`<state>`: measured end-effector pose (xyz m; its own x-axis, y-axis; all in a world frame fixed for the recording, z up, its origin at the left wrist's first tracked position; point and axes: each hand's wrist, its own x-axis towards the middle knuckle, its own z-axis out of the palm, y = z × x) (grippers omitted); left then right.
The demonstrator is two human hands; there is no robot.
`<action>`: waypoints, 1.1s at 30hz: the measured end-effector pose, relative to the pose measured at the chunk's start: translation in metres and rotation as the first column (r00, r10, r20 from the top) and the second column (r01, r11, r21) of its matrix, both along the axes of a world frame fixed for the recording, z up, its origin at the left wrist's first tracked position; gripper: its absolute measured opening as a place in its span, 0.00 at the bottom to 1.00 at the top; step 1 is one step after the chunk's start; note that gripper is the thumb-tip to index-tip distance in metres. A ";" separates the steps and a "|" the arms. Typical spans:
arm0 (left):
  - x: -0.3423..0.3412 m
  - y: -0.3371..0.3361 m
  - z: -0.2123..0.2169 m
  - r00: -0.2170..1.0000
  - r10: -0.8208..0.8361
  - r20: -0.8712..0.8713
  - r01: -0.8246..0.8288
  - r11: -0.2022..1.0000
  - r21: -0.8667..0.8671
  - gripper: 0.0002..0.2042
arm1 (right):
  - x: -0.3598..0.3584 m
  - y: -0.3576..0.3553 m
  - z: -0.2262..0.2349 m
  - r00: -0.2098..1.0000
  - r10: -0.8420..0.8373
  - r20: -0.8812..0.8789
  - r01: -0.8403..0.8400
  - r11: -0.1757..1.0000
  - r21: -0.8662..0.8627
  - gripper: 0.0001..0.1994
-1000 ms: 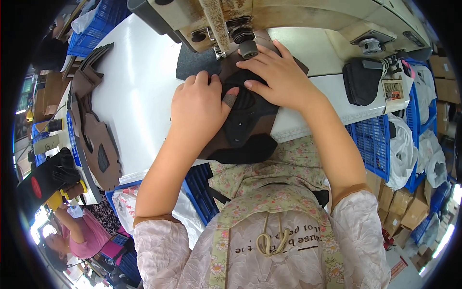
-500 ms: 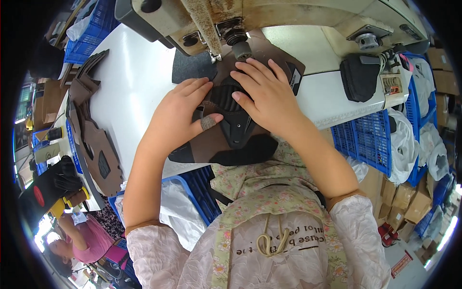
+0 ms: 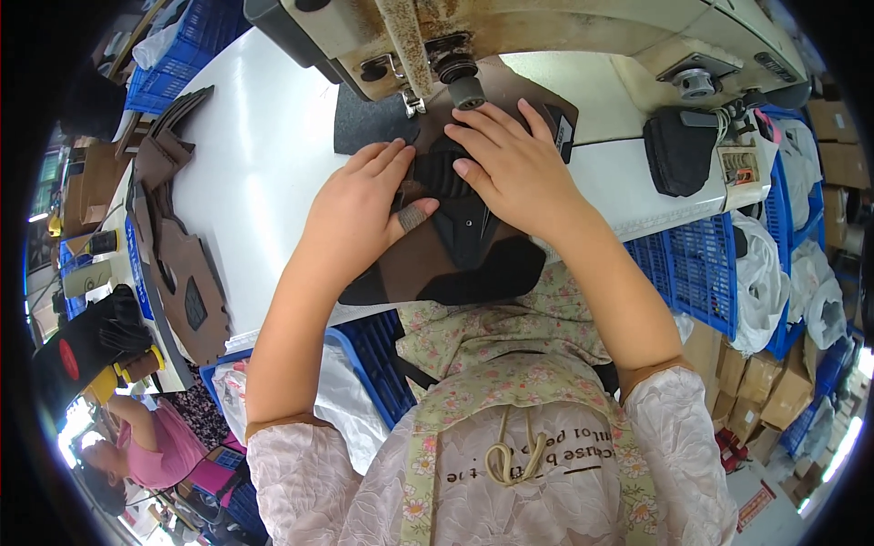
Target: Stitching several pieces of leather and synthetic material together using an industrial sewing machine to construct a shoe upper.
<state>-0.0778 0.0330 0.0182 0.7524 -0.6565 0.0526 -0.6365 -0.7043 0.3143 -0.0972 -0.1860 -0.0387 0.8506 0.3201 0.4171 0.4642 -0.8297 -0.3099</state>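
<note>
A brown and black shoe upper piece (image 3: 455, 259) lies flat on the white table (image 3: 255, 182), its far end under the needle of a cream sewing machine (image 3: 510, 36). My left hand (image 3: 360, 218) presses on its left side, fingers spread, with a plaster on the thumb. My right hand (image 3: 514, 164) lies flat on its right side, fingertips close to the presser foot (image 3: 460, 86). Both hands hold the piece down against the table.
A stack of brown cut pieces (image 3: 177, 264) lies at the table's left edge. Blue plastic crates (image 3: 710, 273) with white bags stand to the right, another crate (image 3: 373, 364) sits below the table. A person in pink (image 3: 155, 446) sits at lower left. Cardboard boxes (image 3: 774, 391) are stacked at lower right.
Both hands have slid the piece farther under the machine head, away from my body. The view has shifted slightly.
</note>
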 end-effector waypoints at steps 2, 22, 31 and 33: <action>0.000 -0.001 -0.002 1.000 0.009 0.016 -0.009 1.000 0.002 0.29 | 0.002 -0.001 -0.001 1.000 0.003 0.000 -0.003 1.000 -0.013 0.18; 0.023 -0.005 0.000 0.997 0.075 -0.018 -0.076 0.997 -0.012 0.28 | 0.028 0.001 -0.010 0.997 -0.017 0.072 0.021 0.999 -0.048 0.17; 0.050 0.028 0.001 0.938 -0.078 -0.338 0.000 0.974 -0.227 0.23 | 0.020 0.023 0.005 0.986 -0.165 0.009 0.164 0.985 0.051 0.17; 0.040 0.030 -0.006 0.971 -0.126 -0.203 0.083 0.975 -0.208 0.21 | 0.021 0.024 0.007 0.982 -0.189 -0.015 0.190 0.978 0.086 0.18</action>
<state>-0.0376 0.0633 0.0127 0.6880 -0.7249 0.0343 -0.6060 -0.5478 0.5767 -0.0759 -0.1617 -0.0319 0.8954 0.1157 0.4299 0.2985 -0.8724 -0.3870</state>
